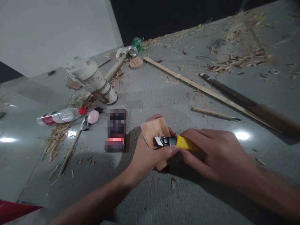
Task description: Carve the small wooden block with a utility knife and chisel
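Note:
A pale wooden block [152, 131] is gripped in my left hand [146, 156], whose fingers wrap around its far side. My left thumb rests against the black front part of a yellow utility knife [185, 143]. The knife's handle is held in my right hand [217, 153], with the fingers closed on it. Its short metal blade points left and lies at the face of the block. Left of my hands, a phone [116, 129] with a blurred screen lies on the grey surface [145, 200].
At the left are a tumbler [96, 78], a plastic bottle [58, 116], a pink oval object [93, 117] and wood shavings [59, 137]. Farther off are a green can [135, 47], a round brown piece [136, 62], a long stick [187, 82], a pencil-like stick [213, 113] and a dark long tool [234, 93].

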Action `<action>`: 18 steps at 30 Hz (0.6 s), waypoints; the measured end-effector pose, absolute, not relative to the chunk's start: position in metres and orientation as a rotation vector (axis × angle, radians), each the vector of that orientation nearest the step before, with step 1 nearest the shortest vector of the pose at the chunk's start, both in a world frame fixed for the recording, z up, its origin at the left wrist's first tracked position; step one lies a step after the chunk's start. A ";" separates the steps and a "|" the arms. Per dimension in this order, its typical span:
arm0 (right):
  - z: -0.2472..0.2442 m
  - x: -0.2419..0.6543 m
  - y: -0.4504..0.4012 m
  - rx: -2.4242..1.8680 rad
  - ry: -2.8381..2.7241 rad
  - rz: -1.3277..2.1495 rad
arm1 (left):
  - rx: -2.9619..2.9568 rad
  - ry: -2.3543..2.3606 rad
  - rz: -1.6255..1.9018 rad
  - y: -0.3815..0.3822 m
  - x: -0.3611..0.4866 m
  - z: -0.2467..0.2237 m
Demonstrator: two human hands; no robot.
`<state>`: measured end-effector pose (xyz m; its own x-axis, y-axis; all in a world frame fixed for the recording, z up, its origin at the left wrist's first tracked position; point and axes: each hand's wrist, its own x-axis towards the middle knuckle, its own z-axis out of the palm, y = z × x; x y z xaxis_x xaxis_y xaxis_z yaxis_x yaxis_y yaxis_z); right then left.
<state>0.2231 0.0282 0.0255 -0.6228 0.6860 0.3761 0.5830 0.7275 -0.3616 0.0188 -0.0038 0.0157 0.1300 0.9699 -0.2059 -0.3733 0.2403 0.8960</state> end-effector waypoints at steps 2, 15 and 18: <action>0.026 0.223 0.028 -0.956 -2.439 0.292 | 0.811 0.952 1.138 -0.004 0.020 0.016; 0.027 0.222 0.028 -0.920 -2.444 0.295 | 0.862 0.962 1.143 -0.004 0.020 0.014; 0.028 0.222 0.028 -0.906 -2.439 0.307 | 0.896 0.969 1.142 -0.005 0.020 0.015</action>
